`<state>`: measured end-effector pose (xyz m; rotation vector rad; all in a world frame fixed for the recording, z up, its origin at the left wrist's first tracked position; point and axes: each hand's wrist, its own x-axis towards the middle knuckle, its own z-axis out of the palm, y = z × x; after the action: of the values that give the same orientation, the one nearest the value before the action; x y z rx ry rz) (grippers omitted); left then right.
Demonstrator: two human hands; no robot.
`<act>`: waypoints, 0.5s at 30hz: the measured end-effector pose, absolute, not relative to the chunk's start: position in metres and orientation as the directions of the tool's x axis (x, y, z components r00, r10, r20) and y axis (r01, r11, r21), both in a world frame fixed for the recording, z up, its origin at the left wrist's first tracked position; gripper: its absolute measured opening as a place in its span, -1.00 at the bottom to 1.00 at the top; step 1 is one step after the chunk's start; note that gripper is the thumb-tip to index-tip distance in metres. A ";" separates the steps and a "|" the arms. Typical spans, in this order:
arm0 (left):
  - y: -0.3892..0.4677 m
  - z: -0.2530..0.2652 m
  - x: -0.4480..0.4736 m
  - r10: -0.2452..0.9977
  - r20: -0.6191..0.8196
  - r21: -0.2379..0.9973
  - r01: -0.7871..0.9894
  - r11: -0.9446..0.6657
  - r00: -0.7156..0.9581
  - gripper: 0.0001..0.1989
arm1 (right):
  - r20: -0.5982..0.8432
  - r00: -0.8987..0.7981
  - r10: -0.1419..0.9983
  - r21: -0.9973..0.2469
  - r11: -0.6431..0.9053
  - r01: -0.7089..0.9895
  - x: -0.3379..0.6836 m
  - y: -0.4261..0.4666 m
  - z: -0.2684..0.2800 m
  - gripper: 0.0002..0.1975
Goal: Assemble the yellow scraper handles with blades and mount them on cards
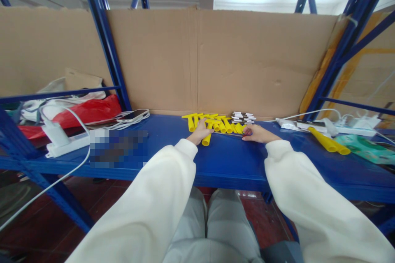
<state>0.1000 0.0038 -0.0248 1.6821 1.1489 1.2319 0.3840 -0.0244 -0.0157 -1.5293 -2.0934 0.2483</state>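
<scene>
Several yellow cone-shaped tubes [227,126] lie in a row on the blue shelf top [173,139], near its back. My left hand [200,132] rests at the left part of the row, its thumb and forefinger apart; one yellow tube [206,139] sticks out beneath it. At the row's right end, my right hand [258,134] has its fingers curled in, with a small reddish spot at the tips that I cannot make out. A thin pale strip [228,134] runs between the two hands. Behind the tubes lies a stack of small white-and-dark pieces [243,117].
Cardboard [154,61] walls off the back. Two more yellow tubes [328,141] lie at right beside a green packet [367,148] and white cables. On the left are a phone [135,115], a power strip [69,146] and a red bag [89,111]. Blue posts [106,37] frame the shelf.
</scene>
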 end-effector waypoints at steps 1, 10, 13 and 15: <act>0.002 -0.024 0.101 0.947 0.292 0.915 0.248 -0.317 0.133 -0.14 | 0.312 -0.219 0.925 -0.442 0.345 0.828 0.383 -0.025 -0.015 -0.78; 0.001 -0.018 0.106 0.921 0.382 0.824 0.426 -0.374 0.068 -0.35 | 0.287 -0.222 0.932 -0.433 0.333 0.838 0.381 -0.028 -0.012 -0.84; 0.005 -0.018 0.102 0.918 0.393 0.808 0.455 -0.374 0.057 -0.47 | 0.254 -0.238 0.937 -0.411 0.327 0.851 0.382 -0.028 -0.011 -0.87; 0.008 -0.018 0.099 0.911 0.409 0.784 0.492 -0.378 0.049 -0.52 | 0.249 -0.217 0.944 -0.359 0.298 0.885 0.381 -0.030 -0.009 -0.88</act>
<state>0.0987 0.0076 -0.0177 1.8973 1.4052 1.2802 0.3811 -0.0304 -0.0091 -1.6337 -2.1572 0.1934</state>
